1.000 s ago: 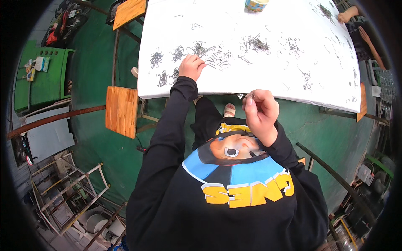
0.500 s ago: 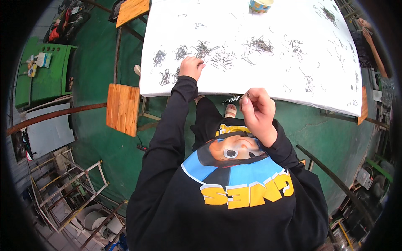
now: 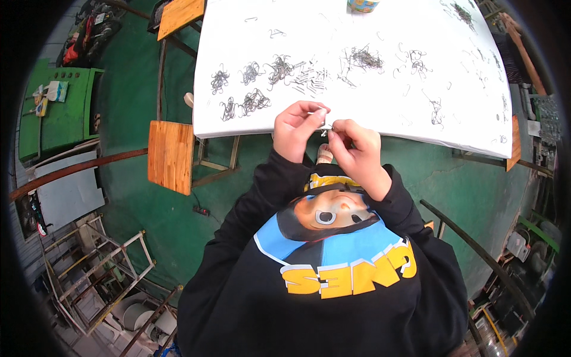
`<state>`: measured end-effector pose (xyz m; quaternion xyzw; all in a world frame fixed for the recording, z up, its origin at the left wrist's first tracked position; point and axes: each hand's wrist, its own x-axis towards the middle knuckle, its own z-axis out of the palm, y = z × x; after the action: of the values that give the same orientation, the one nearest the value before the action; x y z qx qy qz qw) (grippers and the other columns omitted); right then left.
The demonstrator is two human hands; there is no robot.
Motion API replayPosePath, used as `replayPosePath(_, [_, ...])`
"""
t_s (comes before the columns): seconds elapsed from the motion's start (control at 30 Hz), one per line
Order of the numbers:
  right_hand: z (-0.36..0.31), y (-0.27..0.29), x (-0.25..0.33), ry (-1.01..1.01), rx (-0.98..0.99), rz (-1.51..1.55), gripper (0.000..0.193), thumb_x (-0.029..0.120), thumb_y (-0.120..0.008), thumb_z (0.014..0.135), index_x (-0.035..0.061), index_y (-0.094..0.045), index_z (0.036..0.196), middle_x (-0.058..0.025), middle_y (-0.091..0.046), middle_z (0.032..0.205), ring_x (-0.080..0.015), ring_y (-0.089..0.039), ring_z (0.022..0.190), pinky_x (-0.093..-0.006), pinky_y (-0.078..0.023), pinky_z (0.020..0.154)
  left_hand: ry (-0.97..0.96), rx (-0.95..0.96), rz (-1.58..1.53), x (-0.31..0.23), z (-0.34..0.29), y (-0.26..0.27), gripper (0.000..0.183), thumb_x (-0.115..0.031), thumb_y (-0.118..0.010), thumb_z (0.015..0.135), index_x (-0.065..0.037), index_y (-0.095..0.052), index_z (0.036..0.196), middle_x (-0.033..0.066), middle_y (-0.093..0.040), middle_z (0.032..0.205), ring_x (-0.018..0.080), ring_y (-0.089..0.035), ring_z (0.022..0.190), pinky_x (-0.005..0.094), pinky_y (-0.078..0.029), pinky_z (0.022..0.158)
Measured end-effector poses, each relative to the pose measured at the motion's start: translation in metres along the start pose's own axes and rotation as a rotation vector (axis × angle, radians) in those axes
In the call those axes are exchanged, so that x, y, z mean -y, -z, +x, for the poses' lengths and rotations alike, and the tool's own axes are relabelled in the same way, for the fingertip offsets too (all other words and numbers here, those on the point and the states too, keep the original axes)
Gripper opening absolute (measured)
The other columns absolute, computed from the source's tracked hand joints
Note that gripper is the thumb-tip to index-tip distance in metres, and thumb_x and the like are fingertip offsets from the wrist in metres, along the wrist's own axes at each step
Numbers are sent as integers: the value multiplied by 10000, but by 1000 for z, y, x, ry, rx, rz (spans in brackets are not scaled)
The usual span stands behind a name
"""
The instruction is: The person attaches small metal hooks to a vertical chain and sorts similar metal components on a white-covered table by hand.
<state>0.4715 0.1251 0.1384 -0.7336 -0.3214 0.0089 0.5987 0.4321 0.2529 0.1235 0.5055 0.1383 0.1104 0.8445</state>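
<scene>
Both hands meet over the front edge of the white-covered table (image 3: 333, 104). My left hand (image 3: 295, 132) is closed in a pinch, thumb against fingers, with something small and pale at its tips. Opposite it, my right hand (image 3: 358, 150) pinches a thin piece, its fingertips almost touching the left ones. The pieces are too small to name. Beyond the left hand lie several small piles of dark curved wire hooks (image 3: 254, 102). Beside them is a spread of short straight metal pieces (image 3: 309, 80). Another dark heap of wire pieces (image 3: 364, 58) sits further right.
A round tub (image 3: 363, 5) stands at the table's far side. More hooks (image 3: 436, 112) lie scattered on the right. Wooden stools (image 3: 171, 156) are at the left, near a green cabinet (image 3: 59, 113) and metal frames (image 3: 101, 273). Another person's arm (image 3: 523, 50) shows at far right.
My left hand has left the hook piles and come right and nearer, up to my right hand. The right hand has shifted slightly left, and the fingertips now almost meet.
</scene>
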Motion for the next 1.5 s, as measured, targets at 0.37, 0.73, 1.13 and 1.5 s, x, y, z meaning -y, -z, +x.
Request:
replayPosePath(0.37, [-3, -3, -1, -87, 110, 25, 85, 17, -612, 711, 11, -554, 774, -32, -491, 499, -77, -467, 423, -217, -372, 408, -321, -60, 331, 7, -21, 0, 82, 68, -554, 749, 39, -557, 825, 109, -578, 867, 138, -533, 816, 256, -421, 754])
replayPosePath(0.73, [58, 19, -161, -507, -3, -406, 280, 250, -629, 713, -18, -626, 790, -147, -613, 651, -221, -605, 596, -308, -462, 567, -438, 11, 270, 1, -32, -2, 117, 96, -609, 681, 25, -553, 757, 91, -584, 799, 161, -539, 766, 255, -422, 697])
replayPosePath(1.13, [82, 25, -190, -466, 125, -566, 191, 148, -579, 637, -41, -591, 658, -212, -591, 665, -311, -598, 634, -348, -466, 615, -391, -70, 269, -1, -46, 10, 86, 77, -590, 711, 26, -541, 759, 101, -575, 779, 172, -530, 762, 273, -416, 711])
replayPosePath(1.5, [40, 39, -43, -629, -23, 783, 131, 49, -581, 774, -3, -554, 892, -50, -568, 742, -81, -482, 500, -210, -437, 449, -232, -63, 78, 2, -41, 3, 68, 35, -590, 758, 24, -552, 813, 62, -550, 811, 78, -516, 624, 182, -413, 540])
